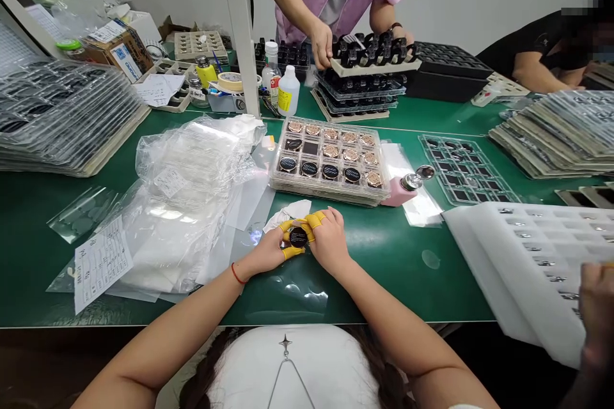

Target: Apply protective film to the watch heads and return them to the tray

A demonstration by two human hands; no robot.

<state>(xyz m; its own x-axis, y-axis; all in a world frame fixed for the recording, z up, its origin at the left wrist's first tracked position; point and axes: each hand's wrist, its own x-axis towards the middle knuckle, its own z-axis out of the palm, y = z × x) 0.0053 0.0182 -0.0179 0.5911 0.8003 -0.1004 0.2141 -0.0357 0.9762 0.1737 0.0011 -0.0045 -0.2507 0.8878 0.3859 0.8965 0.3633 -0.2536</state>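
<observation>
Just above the near table edge, my left hand [268, 250] pinches a round black disc [298, 238] with pale lettering by its rim. My right hand [330, 236] is closed against the disc's upper right side, its fingertips partly hidden. Yellow finger covers wrap several fingertips of both hands. A crumpled white cloth [293, 211] lies right behind them. Past it stands a stack of clear compartment trays [330, 195]; the top one holds rose-gold patterned discs [330, 151] and black lettered discs [330, 172], with one compartment showing only its dark bottom.
Plastic bags [177, 204] spread on the left beside a tall tray stack [71, 134]. A pink pump bottle [401, 190] stands right of the central trays. White foam trays [499, 255] lie at right, near another person's hand [597, 307]. Opposite, a person in pink holds a loaded tray [377, 67].
</observation>
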